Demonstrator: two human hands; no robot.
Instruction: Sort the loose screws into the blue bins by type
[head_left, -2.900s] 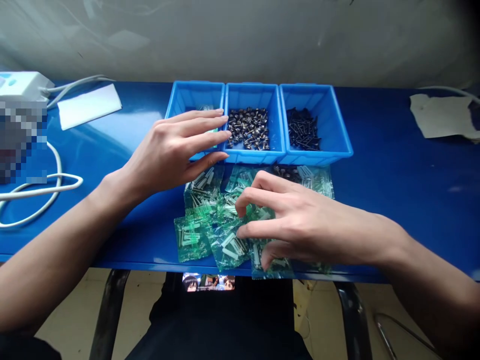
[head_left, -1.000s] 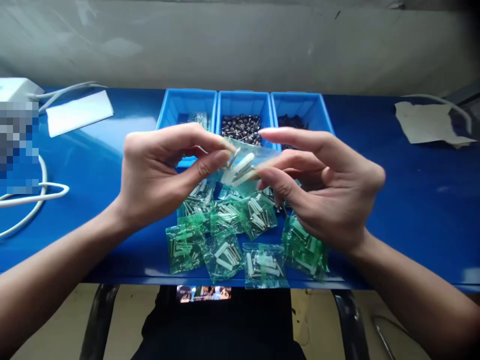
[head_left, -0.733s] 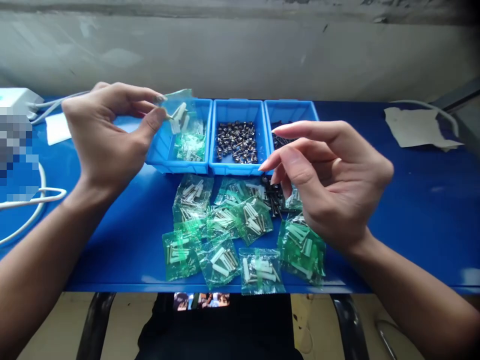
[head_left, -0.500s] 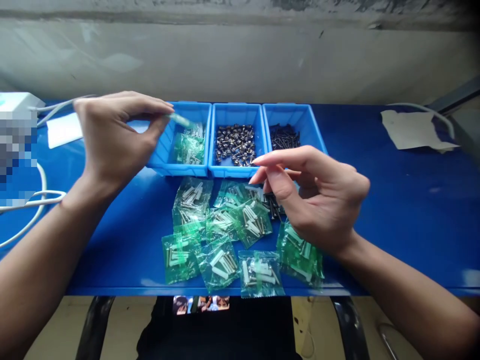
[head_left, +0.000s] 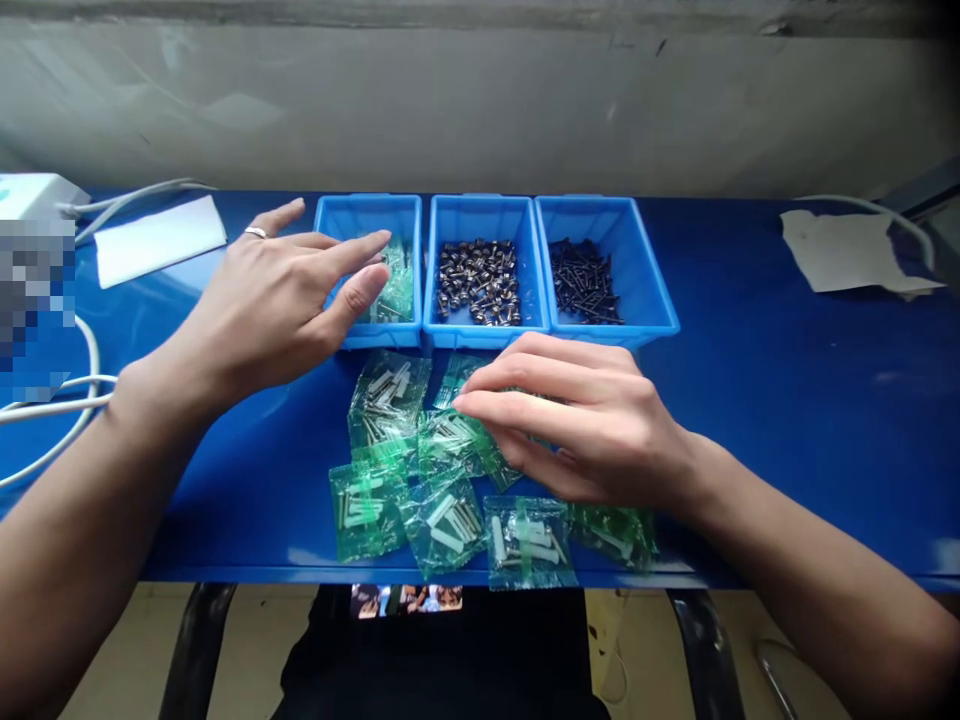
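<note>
My left hand [head_left: 281, 290] hovers at the left blue bin [head_left: 330, 215] with its fingers apart and nothing held. Inside that bin lie green clear packets [head_left: 397, 285]. Over the spread of packets on the table is my right hand [head_left: 577, 415], palm down, with fingers stretched forward and thumb hidden. Its fingertips are close to a green packet [head_left: 454, 440] of white plugs and screws; whether they touch is unclear. More such packets lie in front, among them one at the table edge [head_left: 529, 540] and one at the left [head_left: 367, 510].
The middle bin [head_left: 487, 212] holds shiny short bolts [head_left: 480, 280]; the right bin [head_left: 645, 270] holds dark screws [head_left: 585, 285]. White cables [head_left: 90, 350] and a folded white paper [head_left: 161, 240] are at left. Another paper [head_left: 847, 250] lies at right. A lit phone screen [head_left: 409, 600] shows below the table edge.
My left hand has let go of a small packet at the left bin and opened its fingers. My right hand has moved down and left over the packets, turning palm down.
</note>
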